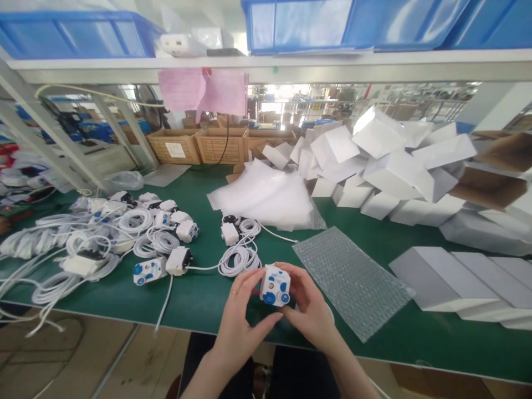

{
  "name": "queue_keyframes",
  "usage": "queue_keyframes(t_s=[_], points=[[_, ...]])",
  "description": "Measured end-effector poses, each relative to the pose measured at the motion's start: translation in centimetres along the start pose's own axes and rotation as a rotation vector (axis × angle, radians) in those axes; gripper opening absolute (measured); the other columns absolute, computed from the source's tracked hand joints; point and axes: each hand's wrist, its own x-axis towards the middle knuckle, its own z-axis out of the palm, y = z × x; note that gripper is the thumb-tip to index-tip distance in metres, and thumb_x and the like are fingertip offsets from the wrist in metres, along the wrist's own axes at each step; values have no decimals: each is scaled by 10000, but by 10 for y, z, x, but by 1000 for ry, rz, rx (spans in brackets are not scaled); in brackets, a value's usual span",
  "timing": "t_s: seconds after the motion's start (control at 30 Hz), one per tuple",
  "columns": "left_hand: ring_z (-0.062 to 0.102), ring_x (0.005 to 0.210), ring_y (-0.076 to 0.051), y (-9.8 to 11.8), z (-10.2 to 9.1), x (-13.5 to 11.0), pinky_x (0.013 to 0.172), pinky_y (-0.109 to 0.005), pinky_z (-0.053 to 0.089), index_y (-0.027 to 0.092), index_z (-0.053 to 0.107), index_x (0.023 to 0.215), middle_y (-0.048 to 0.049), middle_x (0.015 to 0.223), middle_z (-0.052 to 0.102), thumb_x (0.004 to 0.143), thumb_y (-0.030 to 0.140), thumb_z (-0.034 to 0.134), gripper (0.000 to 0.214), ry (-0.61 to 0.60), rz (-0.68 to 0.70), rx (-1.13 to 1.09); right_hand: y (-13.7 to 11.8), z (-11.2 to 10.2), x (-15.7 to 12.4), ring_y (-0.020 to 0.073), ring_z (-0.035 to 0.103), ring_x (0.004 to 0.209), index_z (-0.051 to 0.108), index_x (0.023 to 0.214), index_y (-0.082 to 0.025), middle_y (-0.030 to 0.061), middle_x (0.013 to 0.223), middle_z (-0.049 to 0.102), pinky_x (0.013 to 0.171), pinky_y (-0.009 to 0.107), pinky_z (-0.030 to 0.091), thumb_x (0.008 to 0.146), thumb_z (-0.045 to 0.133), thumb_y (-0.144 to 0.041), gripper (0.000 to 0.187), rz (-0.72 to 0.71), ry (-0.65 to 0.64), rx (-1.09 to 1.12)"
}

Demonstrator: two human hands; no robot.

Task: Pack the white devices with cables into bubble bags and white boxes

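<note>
Between both hands, just above the front of the green table, is a small white box-shaped device [272,285] with blue round patches on its face. My left hand [245,313] grips its left side with bent fingers. Around the right side and lower edge curls my right hand [310,310]. A coil of white cable [240,260] lies right behind the hands, beside a white plug unit [229,234]. To the right lies a flat sheet of bubble wrap [353,282]. Left of my hands rest a similar blue-patched device [149,270] and a white adapter [178,260].
A heap of cabled devices [108,227] covers the table's left. Behind the hands lie clear plastic bags [266,194]. White boxes [386,166] pile up at back right, with a row of them [453,280] nearer. A shelf [291,64] with blue bins [78,34] spans above.
</note>
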Motion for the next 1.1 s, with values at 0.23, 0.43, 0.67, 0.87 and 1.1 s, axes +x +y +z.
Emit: queue_keyframes(t_s=[0.23, 0.43, 0.67, 0.87, 1.1], points=[[582, 1187, -288, -2, 0, -5, 858, -364, 612, 294, 546, 1388, -104, 1358, 530, 897, 265, 727, 524, 13, -51, 17, -3, 1, -1, 240, 523, 1362, 551, 1343, -289, 84, 1443, 528, 1149, 411, 451, 755, 614, 13, 664, 6, -39, -5], [557, 1224, -332, 14, 14, -5, 934, -447, 576, 227, 543, 1377, -131, 1355, 534, 806, 328, 751, 615, 119, -192, 42, -7, 5, -7, 256, 533, 1351, 552, 1362, -271, 104, 1445, 527, 1130, 409, 476, 783, 690, -44, 638, 39, -71, 21], [622, 1056, -277, 25, 23, -4, 934, -416, 557, 227, 581, 1252, -75, 1182, 614, 734, 266, 733, 541, 187, -256, 45, -9, 8, -15, 262, 547, 1337, 545, 1410, -298, 102, 1445, 529, 1109, 395, 503, 821, 709, -69, 653, 10, -92, 3], [623, 1042, -271, 26, 22, -9, 870, -369, 571, 208, 580, 1208, -84, 1171, 604, 728, 270, 760, 516, 202, -281, -9, -11, 4, -16, 262, 483, 1392, 548, 1430, -353, 71, 1475, 506, 1118, 391, 489, 832, 684, -58, 680, -8, -116, -67], [608, 1046, -265, 28, 22, -9, 848, -346, 568, 211, 583, 1194, -81, 1168, 587, 742, 305, 797, 509, 205, -286, -29, -9, 3, -18, 269, 445, 1422, 545, 1434, -354, 77, 1486, 495, 1135, 412, 471, 841, 687, -62, 676, -2, -122, -41]])
